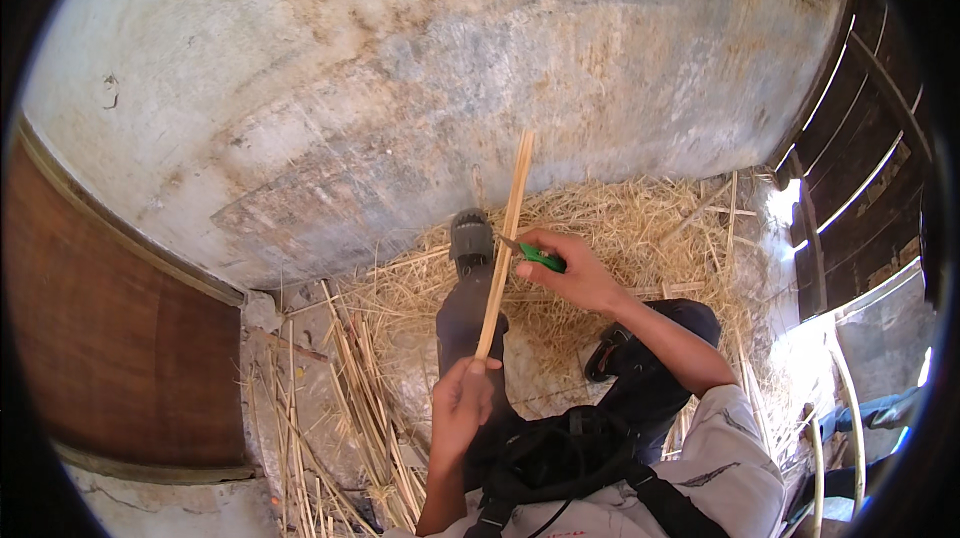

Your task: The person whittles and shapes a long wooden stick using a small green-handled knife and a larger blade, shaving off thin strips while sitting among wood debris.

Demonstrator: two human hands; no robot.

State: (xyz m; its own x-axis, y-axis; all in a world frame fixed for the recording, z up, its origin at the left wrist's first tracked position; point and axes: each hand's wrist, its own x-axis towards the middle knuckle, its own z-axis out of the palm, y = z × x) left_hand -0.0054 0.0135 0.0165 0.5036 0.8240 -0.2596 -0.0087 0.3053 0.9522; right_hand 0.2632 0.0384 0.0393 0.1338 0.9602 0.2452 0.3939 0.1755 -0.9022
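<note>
Far left: reddish-brown wooden panel (pixel 150 308), framed by a timber strip.
Lower left: loose pile of long, thin, straw-coloured sticks (pixel 355 378), lying on the floor.
Lower centre: left hand (pixel 464 403), bare, fingers closed around the lower end of the strip.
Centre: one long, narrow, flat strip of pale yellow wood or bamboo (pixel 507 248), in front of the dark-trousered leg. Stage, by judgement: partway, with the blade at the strip's edge; the length above the left hand hangs together, and how much is pared or left cannot be told. Long axis near vertical in the frame, free end pointing up and slightly right, lower end in the left hand.
Right of centre: green-handled knife (pixel 541 258), blade pointing left; right hand (pixel 580 278), fingers wrapped on its handle.
Behind: straw-coloured shavings (pixel 640 223), heaped on the floor.
</note>
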